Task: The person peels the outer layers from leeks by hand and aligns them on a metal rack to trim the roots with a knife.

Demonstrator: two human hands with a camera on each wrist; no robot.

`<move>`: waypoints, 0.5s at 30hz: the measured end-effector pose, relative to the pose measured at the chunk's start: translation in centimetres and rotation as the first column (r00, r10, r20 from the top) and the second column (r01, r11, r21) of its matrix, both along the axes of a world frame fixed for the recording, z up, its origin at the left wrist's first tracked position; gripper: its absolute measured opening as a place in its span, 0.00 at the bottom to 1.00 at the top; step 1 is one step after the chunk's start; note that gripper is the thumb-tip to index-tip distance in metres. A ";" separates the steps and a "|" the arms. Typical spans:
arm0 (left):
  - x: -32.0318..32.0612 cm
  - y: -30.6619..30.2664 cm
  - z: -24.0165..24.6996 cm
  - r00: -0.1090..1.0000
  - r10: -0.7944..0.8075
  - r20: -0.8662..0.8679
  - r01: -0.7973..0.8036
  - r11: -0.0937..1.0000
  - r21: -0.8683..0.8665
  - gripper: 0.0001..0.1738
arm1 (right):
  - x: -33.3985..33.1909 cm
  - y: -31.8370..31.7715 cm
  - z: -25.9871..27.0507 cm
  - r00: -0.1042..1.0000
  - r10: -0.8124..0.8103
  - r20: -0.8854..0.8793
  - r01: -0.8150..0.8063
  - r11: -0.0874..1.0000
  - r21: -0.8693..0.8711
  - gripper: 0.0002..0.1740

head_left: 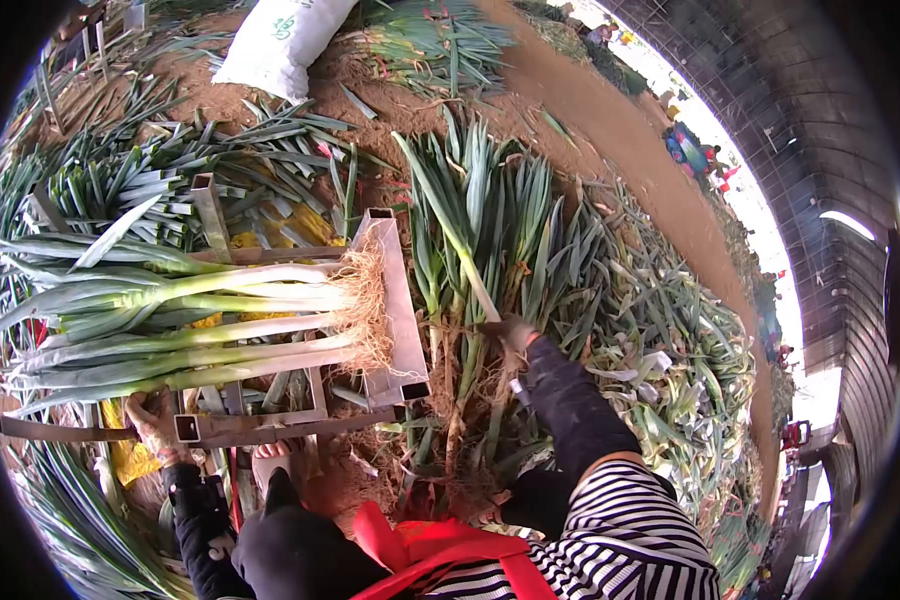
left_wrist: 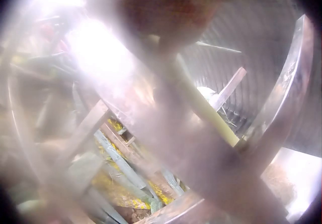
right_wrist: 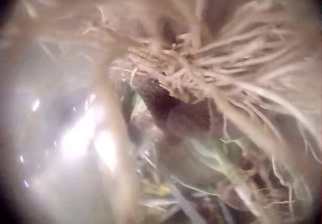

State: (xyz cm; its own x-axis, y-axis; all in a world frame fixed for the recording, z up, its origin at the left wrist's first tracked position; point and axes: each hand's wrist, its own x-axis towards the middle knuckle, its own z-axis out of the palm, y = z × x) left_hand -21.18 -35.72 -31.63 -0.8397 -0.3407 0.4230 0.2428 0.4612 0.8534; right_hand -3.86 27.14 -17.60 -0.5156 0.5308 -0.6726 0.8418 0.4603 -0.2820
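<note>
In the head view my right hand (head_left: 510, 330), dark with dirt or a glove, grips the lower stem of a long leek (head_left: 450, 225) that slants up over a pile of leeks. Fine roots (right_wrist: 196, 73) fill the right wrist view close up. Several leeks (head_left: 240, 300) lie side by side on a metal rack, their roots against its upright end plate (head_left: 403, 310). My left hand (head_left: 152, 425) is at the rack's curved front bar (head_left: 65, 430), just below the leek leaves; its fingers are partly hidden. The left wrist view is blurred.
A full white sack (head_left: 285, 45) lies at the top beside more leeks (head_left: 435, 45). Leeks (head_left: 110, 175) are heaped behind the rack, others (head_left: 80, 510) lie at lower left. Loose leaves (head_left: 660, 340) cover the ground at right, beside a dirt path (head_left: 610, 130).
</note>
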 end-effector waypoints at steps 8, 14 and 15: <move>2.5 3.0 7.2 0.962 0.108 0.250 -0.065 0.982 -0.175 0.22 | 3.1 -6.9 18.7 0.766 -0.506 -0.397 -0.005 0.613 -0.790 0.24; 2.5 2.6 8.1 0.970 0.226 0.090 -0.182 0.918 -0.352 0.25 | 4.7 -17.3 23.0 0.716 -0.364 -0.596 -0.329 0.576 -0.748 0.36; 2.5 2.6 8.6 0.983 0.181 0.034 -0.158 0.923 -0.350 0.28 | 4.6 -18.2 22.8 0.710 -0.387 -0.588 -0.369 0.508 -0.779 0.38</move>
State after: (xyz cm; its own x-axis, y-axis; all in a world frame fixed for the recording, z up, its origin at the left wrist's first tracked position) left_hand -18.67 -33.09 -22.99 -0.8118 -0.3233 0.4862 0.0848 0.7586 0.6460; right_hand 0.77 8.98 5.25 -0.9653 -0.0490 -0.2564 0.2588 -0.3092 -0.9151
